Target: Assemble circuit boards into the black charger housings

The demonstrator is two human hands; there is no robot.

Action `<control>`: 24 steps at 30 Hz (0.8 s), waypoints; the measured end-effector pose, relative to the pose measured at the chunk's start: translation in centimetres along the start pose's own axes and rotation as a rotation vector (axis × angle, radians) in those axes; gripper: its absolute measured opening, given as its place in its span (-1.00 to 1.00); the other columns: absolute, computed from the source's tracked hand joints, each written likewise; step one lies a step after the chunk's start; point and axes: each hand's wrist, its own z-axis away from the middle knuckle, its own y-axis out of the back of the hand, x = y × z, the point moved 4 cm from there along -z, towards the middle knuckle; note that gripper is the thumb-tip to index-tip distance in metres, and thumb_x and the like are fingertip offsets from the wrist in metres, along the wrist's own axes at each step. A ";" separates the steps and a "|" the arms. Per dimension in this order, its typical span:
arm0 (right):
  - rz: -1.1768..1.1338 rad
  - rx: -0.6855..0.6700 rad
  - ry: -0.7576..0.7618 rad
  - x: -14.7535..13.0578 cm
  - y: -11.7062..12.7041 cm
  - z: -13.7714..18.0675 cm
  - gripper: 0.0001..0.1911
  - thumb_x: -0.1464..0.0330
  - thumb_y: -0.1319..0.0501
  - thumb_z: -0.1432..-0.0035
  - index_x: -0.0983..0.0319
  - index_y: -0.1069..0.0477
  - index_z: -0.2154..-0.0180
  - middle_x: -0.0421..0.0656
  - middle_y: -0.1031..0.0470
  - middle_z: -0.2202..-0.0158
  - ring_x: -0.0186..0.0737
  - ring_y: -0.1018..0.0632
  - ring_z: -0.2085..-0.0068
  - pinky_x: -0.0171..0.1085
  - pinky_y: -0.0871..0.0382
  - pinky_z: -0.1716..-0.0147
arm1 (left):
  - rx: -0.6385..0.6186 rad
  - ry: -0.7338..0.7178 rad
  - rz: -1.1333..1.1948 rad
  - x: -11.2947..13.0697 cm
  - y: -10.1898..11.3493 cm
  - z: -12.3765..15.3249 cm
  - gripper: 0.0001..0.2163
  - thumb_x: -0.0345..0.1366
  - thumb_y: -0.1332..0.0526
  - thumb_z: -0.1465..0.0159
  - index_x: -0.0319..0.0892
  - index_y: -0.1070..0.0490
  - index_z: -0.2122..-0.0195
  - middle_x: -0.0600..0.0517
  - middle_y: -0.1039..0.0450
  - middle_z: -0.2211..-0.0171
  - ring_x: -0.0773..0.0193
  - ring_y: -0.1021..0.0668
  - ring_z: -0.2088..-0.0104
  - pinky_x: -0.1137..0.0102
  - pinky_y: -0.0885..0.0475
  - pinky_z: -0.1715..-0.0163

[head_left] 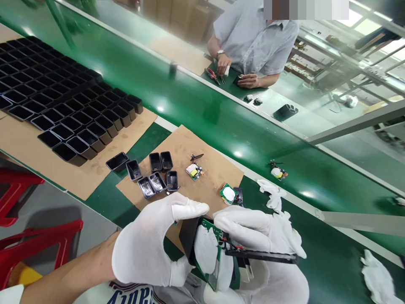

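Note:
My left hand [152, 245], in a white glove, is closed around a black plastic housing [187, 238] at the bottom middle. My right hand [262, 253], also gloved, grips a green circuit board [218, 249] with white pads and a flat black part [262, 256] sticking out to the right. The board sits at the mouth of the housing, both hands pressed together on it. Just beyond my hands, several small black housings [156, 175] and two loose circuit boards [195, 171] [228, 194] lie on a brown cardboard sheet [190, 143].
A large block of empty black housings [53, 97] covers cardboard at the left. A green conveyor belt [177, 93] runs diagonally; a board [277, 172] lies on it. Across it a person in a grey shirt [253, 33] works with pliers [211, 75]. White gloves [272, 194] lie at the right, red stools [34, 240] at the left.

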 end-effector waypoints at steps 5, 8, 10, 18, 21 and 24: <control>0.008 -0.013 0.001 0.0 -0.1 0.0 -0.41 -0.03 -0.49 -0.14 0.07 -0.54 -0.12 -0.01 -0.57 0.07 0.13 -0.67 0.12 0.00 -0.69 0.39 | 0.006 0.013 0.051 0.0 -0.1 -0.1 -0.15 -0.50 -0.47 -0.03 0.07 -0.31 -0.37 -0.07 -0.57 -0.09 -0.07 -0.69 -0.06 0.13 -0.63 -0.09; -0.017 -0.018 -0.005 0.2 -0.2 0.0 -0.39 -0.03 -0.49 -0.14 0.08 -0.53 -0.13 -0.01 -0.57 0.06 0.12 -0.67 0.10 -0.03 -0.70 0.38 | -0.002 0.009 0.018 0.0 -0.1 -0.1 -0.15 -0.49 -0.47 -0.03 0.06 -0.30 -0.37 -0.07 -0.56 -0.11 -0.04 -0.68 -0.08 0.18 -0.61 -0.12; -0.023 -0.016 -0.011 0.2 -0.4 0.0 -0.40 -0.02 -0.50 -0.13 0.06 -0.53 -0.13 -0.02 -0.57 0.06 0.13 -0.67 0.09 -0.01 -0.72 0.34 | 0.005 0.008 -0.002 0.0 0.0 -0.1 -0.16 -0.48 -0.46 -0.04 0.04 -0.30 -0.37 -0.08 -0.55 -0.12 -0.05 -0.67 -0.11 0.18 -0.60 -0.14; -0.105 0.010 -0.061 0.2 -0.6 0.2 -0.41 0.02 -0.54 -0.10 0.00 -0.57 -0.13 -0.05 -0.59 0.05 0.15 -0.67 0.11 0.13 -0.74 0.11 | 0.002 -0.011 0.000 -0.3 0.3 0.1 -0.12 -0.49 -0.45 -0.02 0.04 -0.28 -0.40 -0.10 -0.56 -0.11 -0.08 -0.66 -0.12 0.14 -0.59 -0.15; -0.105 0.014 -0.054 0.1 -0.6 0.1 -0.41 0.03 -0.55 -0.08 0.00 -0.57 -0.12 -0.06 -0.59 0.06 0.14 -0.68 0.11 0.11 -0.74 0.11 | -0.001 -0.006 0.001 -0.3 0.3 0.1 -0.12 -0.49 -0.45 -0.03 0.05 -0.27 -0.40 -0.10 -0.56 -0.12 -0.07 -0.66 -0.13 0.15 -0.58 -0.15; -0.101 0.012 -0.041 0.2 -0.5 0.0 -0.39 0.04 -0.57 -0.05 0.01 -0.58 -0.12 -0.06 -0.60 0.06 0.14 -0.68 0.11 0.08 -0.74 0.17 | -0.005 0.001 0.022 -0.3 0.2 0.1 -0.12 -0.48 -0.46 -0.05 0.08 -0.26 -0.41 -0.08 -0.56 -0.13 -0.04 -0.66 -0.11 0.17 -0.57 -0.14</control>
